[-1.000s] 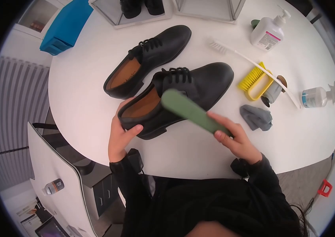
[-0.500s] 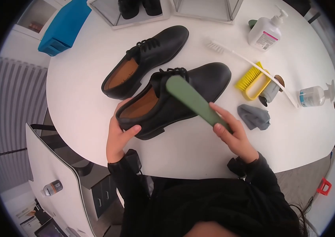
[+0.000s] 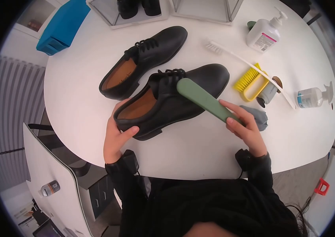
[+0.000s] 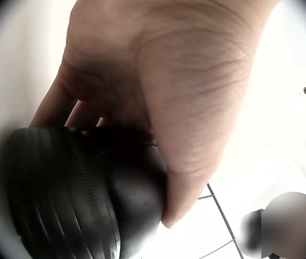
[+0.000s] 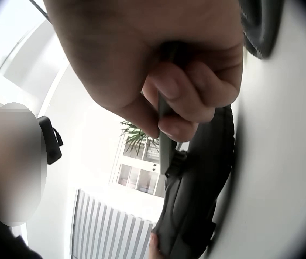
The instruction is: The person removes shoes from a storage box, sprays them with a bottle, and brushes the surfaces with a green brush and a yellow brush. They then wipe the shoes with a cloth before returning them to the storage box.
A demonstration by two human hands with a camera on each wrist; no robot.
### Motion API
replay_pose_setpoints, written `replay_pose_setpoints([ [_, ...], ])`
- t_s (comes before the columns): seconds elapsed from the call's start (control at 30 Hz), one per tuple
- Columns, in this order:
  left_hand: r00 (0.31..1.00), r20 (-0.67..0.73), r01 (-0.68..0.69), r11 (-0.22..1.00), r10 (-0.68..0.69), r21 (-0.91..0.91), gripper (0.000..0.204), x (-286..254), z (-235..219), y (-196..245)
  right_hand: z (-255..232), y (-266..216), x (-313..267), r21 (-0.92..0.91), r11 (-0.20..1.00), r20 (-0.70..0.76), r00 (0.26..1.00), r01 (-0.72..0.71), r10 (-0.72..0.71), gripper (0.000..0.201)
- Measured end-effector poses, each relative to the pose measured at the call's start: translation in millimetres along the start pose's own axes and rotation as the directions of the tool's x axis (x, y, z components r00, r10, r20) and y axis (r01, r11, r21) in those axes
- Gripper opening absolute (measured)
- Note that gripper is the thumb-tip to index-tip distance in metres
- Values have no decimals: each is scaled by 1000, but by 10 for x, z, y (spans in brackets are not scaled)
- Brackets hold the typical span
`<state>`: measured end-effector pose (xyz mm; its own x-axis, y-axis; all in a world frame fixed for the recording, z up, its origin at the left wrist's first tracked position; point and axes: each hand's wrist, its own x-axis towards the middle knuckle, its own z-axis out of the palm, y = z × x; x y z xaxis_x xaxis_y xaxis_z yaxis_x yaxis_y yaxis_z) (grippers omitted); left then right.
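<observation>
My left hand (image 3: 116, 136) grips the heel of a black lace-up shoe (image 3: 211, 77), thumb on its near side; the left wrist view shows the hand (image 4: 185, 81) around the black heel (image 4: 72, 189). In my right hand (image 3: 246, 128) is a green flat-backed brush (image 3: 203, 96), its far end over the shoe's side beside the laces. The right wrist view has the fingers of that hand (image 5: 180, 91) curled round the handle, near the shoe (image 5: 196, 189). A second black shoe (image 3: 163, 43) lies behind the first. Whether bristles touch the leather is hidden.
Right of the shoes lie a grey cloth (image 3: 260, 118), a yellow brush (image 3: 254, 89), a tube (image 3: 268, 94) and a long white brush (image 3: 250, 65). Pump bottle (image 3: 262, 35) and spray bottle (image 3: 310, 98) stand farther right. Clear boxes (image 3: 203, 17) and a blue case (image 3: 62, 27) are at the back.
The right hand and green brush have moved right along the shoe's side, now partly covering the grey cloth. My left hand keeps its grip on the heel.
</observation>
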<state>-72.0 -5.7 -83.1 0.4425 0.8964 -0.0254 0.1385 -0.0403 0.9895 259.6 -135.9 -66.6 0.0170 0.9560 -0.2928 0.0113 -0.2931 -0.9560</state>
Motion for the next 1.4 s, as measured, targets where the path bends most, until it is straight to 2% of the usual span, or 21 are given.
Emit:
replay_pose_setpoints([
  [0.13, 999, -35, 16, 1000, -17, -21, 73, 22, -26, -52, 231, -8, 44, 27, 998, 28, 998, 59, -60, 45],
  [0.27, 1000, -12, 26, 1000, -26, -17, 73, 10, -10, -45, 125, -23, 42, -113, 987, 31, 993, 113, -110, 44],
  [0.37, 1000, -18, 19, 1000, -19, 0, 74, 21, -15, -14, -17, -10, 44, -94, 995, -4, 999, 46, -47, 43],
  [0.47, 1000, -12, 20, 1000, -20, -2, 75, 13, -15, -18, 82, 17, 33, -123, 983, -12, 991, 134, -137, 42],
  [0.5, 1000, -5, 17, 1000, -17, -6, 76, 19, -14, -19, 118, 18, 31, -121, 982, 31, 990, 142, -140, 42],
  [0.6, 1000, -8, 13, 1000, -13, 5, 76, 17, -21, -12, 77, 19, 51, -128, 977, 37, 986, 168, -165, 42],
  [0.67, 1000, -6, 14, 1000, -14, 6, 75, 17, -24, 12, 94, 24, 41, -64, 997, -12, 999, 48, -49, 42],
  [0.73, 1000, 10, 23, 1000, -23, -6, 75, 3, -3, -1, 117, 4, 27, -117, 983, 30, 990, 140, -137, 42],
  [0.77, 1000, 17, 22, 1000, -21, -11, 75, 10, -12, -6, 99, 19, 42, -139, 975, 103, 982, 172, -158, 43],
  [0.83, 1000, 15, 10, 1000, -10, -1, 75, 30, -36, -4, 113, 12, 44, -109, 986, 28, 992, 127, -124, 43],
  [0.93, 1000, 10, 11, 1000, -11, 10, 74, 12, -35, -16, 119, 24, 35, -93, 993, 29, 997, 74, -71, 43],
  [0.97, 1000, 20, 17, 1000, -17, -2, 74, 17, -28, -11, 105, 28, 41, -122, 985, 81, 990, 126, -116, 43],
  [1.03, 1000, 19, 23, 1000, -23, -8, 75, 22, -24, -11, 94, 32, 40, -113, 985, 70, 990, 128, -121, 43],
  [1.07, 1000, 7, 24, 1000, -24, 0, 75, 20, -31, -22, 97, 40, 36, -74, 994, 9, 997, 80, -79, 43],
  [1.13, 1000, 1, 26, 1000, -26, 7, 75, 16, -46, -14, 115, 36, 40, -54, 997, -15, 998, 58, -59, 43],
  [1.23, 1000, 16, 26, 1000, -25, -8, 75, 16, -8, 0, 89, 8, 25, -127, 983, 89, 988, 136, -125, 42],
  [1.3, 1000, 5, 20, 1000, -20, -11, 75, 21, -28, -13, 92, 20, 18, -69, 996, -2, 999, 53, -53, 42],
  [1.37, 1000, 0, 21, 1000, -21, 0, 75, 17, -37, -3, 111, 25, 30, -67, 996, 3, 998, 64, -64, 41],
  [1.4, 1000, 0, 24, 1000, -24, 1, 75, 14, -27, -6, 109, 17, 33, -100, 988, 49, 993, 114, -109, 40],
])
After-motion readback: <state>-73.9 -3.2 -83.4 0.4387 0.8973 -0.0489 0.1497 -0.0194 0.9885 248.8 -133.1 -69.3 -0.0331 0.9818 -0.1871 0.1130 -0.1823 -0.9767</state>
